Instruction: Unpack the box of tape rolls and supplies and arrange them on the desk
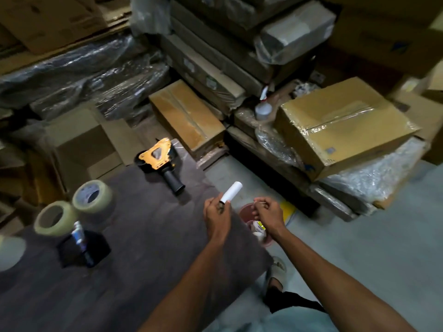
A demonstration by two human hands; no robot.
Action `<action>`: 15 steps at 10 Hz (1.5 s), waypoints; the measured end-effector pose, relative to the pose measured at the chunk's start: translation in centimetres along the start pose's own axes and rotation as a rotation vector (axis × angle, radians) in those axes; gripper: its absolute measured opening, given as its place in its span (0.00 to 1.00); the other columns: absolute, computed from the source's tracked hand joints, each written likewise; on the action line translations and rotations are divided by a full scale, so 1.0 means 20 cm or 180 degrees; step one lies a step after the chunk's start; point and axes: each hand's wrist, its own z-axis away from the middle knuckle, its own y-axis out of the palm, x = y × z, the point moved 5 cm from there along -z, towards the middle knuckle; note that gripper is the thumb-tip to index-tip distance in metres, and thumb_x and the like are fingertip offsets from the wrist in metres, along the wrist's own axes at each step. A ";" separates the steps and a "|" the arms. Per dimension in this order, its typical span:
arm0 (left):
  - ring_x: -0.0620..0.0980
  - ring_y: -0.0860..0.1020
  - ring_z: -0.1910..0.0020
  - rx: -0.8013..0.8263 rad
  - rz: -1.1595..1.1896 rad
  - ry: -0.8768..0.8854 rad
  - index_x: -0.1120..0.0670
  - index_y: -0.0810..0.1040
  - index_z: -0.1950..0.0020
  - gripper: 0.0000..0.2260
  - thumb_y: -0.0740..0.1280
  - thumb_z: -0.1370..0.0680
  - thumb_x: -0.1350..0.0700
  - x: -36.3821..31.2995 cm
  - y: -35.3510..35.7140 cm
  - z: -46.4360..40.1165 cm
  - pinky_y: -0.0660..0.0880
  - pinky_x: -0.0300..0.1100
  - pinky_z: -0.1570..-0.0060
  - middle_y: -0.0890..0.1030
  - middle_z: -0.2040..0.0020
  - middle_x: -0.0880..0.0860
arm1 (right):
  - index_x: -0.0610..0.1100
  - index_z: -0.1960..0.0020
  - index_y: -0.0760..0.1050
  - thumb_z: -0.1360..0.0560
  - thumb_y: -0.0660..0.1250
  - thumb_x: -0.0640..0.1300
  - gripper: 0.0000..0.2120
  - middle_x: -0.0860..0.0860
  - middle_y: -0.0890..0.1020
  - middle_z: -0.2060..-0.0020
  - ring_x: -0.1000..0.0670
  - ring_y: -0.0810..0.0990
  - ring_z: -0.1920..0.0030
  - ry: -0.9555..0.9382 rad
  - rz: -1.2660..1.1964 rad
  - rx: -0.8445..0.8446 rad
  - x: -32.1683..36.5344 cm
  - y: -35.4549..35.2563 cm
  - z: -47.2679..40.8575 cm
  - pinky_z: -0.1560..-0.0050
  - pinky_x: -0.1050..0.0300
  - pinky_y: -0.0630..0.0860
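While the left hand [217, 215] grips a white roll [232, 192] tilted above the desk [134, 248] edge, the right hand [266, 212], fingers curled, pinches something too small to identify.

The counter [143, 248] is dark wood-grain, matt. The tape rolls [93, 196] look like glossy tan plastic film on cardboard cores. The tape dispenser [159, 155] has a yellow plate, seemingly painted metal, and a matt black plastic handle. The white roll [232, 191] appears smooth matt paper. Stacked cartons [342, 125] are brown cardboard, shiny with clear tape and crinkled film.
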 end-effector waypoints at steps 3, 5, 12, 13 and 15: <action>0.47 0.77 0.52 0.0595 -0.0883 0.0051 0.59 0.84 0.48 0.08 0.70 0.26 0.63 -0.14 0.66 -0.35 0.72 0.38 0.50 0.82 0.53 0.58 | 0.45 0.58 0.80 0.25 0.69 0.40 0.04 0.48 0.85 0.65 0.47 0.83 0.65 0.0735 0.0446 0.0020 -0.36 -0.30 -0.57 0.59 0.50 0.82; 0.52 0.81 0.49 0.0879 -0.1111 -0.0533 0.62 0.84 0.48 0.09 0.71 0.26 0.60 0.13 1.00 -0.55 0.76 0.44 0.48 0.83 0.51 0.60 | 0.49 0.55 0.80 0.28 0.67 0.45 0.04 0.47 0.85 0.63 0.46 0.85 0.64 0.1106 0.0464 -0.0045 -0.57 -0.33 -0.86 0.57 0.46 0.83; 0.61 0.78 0.40 0.1328 -0.1700 -0.1510 0.60 0.82 0.41 0.28 0.63 0.35 0.46 1.43 1.77 -0.67 0.73 0.47 0.37 0.81 0.43 0.62 | 0.46 0.51 0.83 0.25 0.69 0.43 0.06 0.48 0.86 0.52 0.46 0.82 0.49 0.1388 0.1367 0.0191 -1.66 -0.25 -1.46 0.54 0.65 0.70; 0.64 0.78 0.42 0.1281 -0.1669 -0.1466 0.65 0.81 0.42 0.29 0.63 0.35 0.46 1.54 1.82 -0.67 0.73 0.48 0.39 0.80 0.44 0.65 | 0.47 0.51 0.83 0.27 0.67 0.41 0.08 0.49 0.86 0.52 0.46 0.83 0.48 0.1473 0.1449 0.0255 -1.84 -0.26 -1.48 0.54 0.66 0.69; 0.64 0.78 0.43 0.1260 -0.1647 -0.1523 0.64 0.82 0.44 0.19 0.71 0.26 0.49 1.72 1.88 -0.68 0.72 0.47 0.42 0.82 0.48 0.67 | 0.46 0.49 0.83 0.26 0.67 0.41 0.08 0.48 0.85 0.52 0.47 0.83 0.49 0.1465 0.1381 0.0186 -1.99 -0.24 -1.53 0.54 0.67 0.69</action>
